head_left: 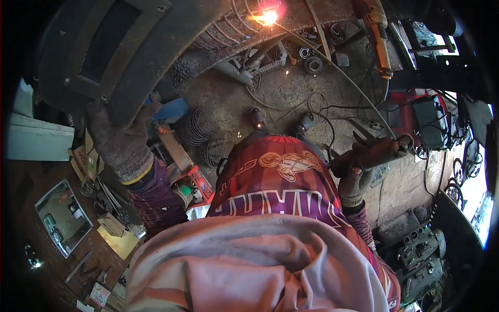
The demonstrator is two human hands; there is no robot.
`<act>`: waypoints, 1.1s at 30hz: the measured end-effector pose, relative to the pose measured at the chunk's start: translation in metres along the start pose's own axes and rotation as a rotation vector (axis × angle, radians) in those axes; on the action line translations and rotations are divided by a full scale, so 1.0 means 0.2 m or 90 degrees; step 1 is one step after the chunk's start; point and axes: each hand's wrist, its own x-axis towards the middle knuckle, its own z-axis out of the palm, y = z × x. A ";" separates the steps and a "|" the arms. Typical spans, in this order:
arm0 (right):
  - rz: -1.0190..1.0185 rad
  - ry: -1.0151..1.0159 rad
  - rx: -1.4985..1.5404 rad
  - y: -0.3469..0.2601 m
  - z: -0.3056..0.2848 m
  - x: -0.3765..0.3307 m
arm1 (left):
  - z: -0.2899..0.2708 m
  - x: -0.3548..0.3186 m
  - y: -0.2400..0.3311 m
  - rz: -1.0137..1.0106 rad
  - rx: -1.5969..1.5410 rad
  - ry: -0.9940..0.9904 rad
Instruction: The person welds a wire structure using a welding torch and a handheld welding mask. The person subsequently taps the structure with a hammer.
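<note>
My left hand [118, 138], in a grey knit glove with a yellow cuff, is closed around the lower edge of a dark welding shield [150, 39] with a rectangular window. My right hand [354, 179], also gloved, grips a worn brown electrode holder [378, 154]. From the holder a long thin welding electrode [358, 88] runs up and left. Its far end meets a bright glowing arc [268, 17] at the edge of a metal workpiece with curved rods [228, 32]. The glare hides the exact contact point.
A yellow-and-black power tool [378, 39] hangs at the upper right. Cables [332, 119] cross the floor near my shoes. Metal rings [313, 64] lie beyond them. Wire coils [197, 127] and a red box [200, 184] are on the left; a red-and-black machine [429, 119] stands right.
</note>
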 end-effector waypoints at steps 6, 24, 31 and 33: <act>0.018 -0.018 0.042 0.03 -0.01 -0.01 | 0.03 -0.03 -0.05 -0.018 0.042 0.051; -0.009 -0.050 0.011 0.06 -0.05 0.00 | 0.28 -0.10 -0.13 -0.007 0.206 0.059; 0.005 -0.022 0.052 0.02 0.00 0.00 | 0.30 -0.13 -0.12 0.304 0.721 -0.115; 0.008 -0.024 0.015 0.00 0.00 0.00 | 0.32 -0.14 -0.10 0.385 0.762 -0.132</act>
